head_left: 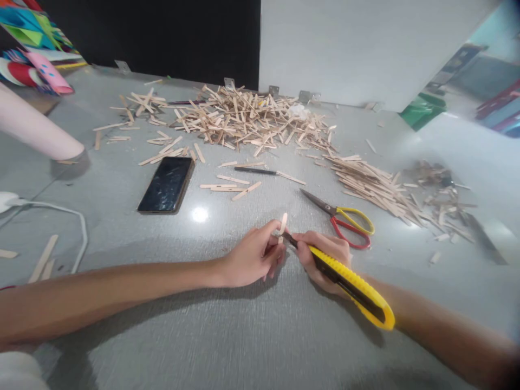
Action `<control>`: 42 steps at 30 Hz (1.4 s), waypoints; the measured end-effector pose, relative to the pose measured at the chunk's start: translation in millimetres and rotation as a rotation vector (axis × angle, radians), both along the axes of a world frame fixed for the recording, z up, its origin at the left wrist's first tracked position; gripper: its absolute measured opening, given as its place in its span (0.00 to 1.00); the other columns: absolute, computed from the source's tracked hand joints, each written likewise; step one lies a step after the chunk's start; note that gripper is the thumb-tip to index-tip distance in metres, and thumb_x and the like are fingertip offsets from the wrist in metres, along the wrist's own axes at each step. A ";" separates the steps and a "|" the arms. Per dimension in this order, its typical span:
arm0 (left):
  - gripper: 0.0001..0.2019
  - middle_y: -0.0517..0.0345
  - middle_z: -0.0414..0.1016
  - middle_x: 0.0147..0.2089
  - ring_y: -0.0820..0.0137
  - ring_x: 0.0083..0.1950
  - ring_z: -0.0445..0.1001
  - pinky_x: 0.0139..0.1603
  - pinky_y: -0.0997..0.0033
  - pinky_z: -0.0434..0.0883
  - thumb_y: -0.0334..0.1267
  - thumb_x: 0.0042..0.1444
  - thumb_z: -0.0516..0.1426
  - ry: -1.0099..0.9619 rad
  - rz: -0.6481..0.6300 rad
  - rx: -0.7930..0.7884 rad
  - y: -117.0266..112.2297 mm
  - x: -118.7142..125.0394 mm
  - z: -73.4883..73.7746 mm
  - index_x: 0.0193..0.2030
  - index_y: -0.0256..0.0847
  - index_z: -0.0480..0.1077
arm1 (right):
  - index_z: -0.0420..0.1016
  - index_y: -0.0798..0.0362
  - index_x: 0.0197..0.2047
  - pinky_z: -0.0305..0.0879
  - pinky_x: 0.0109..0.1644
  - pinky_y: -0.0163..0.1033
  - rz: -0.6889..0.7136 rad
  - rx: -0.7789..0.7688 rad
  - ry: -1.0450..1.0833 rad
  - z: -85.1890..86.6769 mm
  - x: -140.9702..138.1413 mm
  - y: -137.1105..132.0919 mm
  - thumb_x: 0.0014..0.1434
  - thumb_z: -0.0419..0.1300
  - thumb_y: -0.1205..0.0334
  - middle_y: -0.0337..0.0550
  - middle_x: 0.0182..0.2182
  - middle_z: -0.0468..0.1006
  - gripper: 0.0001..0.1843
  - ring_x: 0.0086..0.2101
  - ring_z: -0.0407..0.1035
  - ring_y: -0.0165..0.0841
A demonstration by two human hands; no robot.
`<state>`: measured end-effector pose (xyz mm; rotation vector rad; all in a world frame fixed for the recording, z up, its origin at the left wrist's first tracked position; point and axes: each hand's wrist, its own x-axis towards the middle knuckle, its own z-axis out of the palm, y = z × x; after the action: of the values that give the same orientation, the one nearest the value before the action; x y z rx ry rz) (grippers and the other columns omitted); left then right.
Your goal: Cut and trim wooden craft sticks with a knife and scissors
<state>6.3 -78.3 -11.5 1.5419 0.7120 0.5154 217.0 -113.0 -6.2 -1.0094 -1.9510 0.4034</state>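
Observation:
My left hand (255, 254) pinches a short wooden craft stick (284, 221) upright between thumb and fingers. In my right hand (325, 254) is a yellow and black box cutter (353, 287), its tip end against or very close to the stick. The fingers partly hide the blade and the stick's lower part. Scissors (331, 210) with one yellow and one red handle lie spread just beyond my right hand. Farther off, a dark slim pen-like tool (255, 170) rests near several loose craft sticks (229, 188).
A large heap of craft sticks (244, 119) lies along the back, with a neater pile (374, 187) to the right. A phone (166, 184) lies left of centre. A white cable (83, 233) and a pale cylinder (36, 124) are at left. A black and white panel (345, 49) stands behind.

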 end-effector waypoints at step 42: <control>0.06 0.71 0.70 0.25 0.76 0.16 0.67 0.18 0.80 0.61 0.37 0.75 0.49 0.072 -0.096 0.050 7.7 -4.0 2.6 0.56 0.46 0.56 | 0.74 0.50 0.58 0.69 0.27 0.34 0.192 0.105 -0.072 -6.0 11.6 10.1 0.71 0.58 0.73 0.40 0.33 0.79 0.16 0.25 0.72 0.29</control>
<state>2.3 -70.5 -8.9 1.6397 0.6803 0.4104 228.6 -102.9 -12.2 -0.7824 -2.1191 0.3710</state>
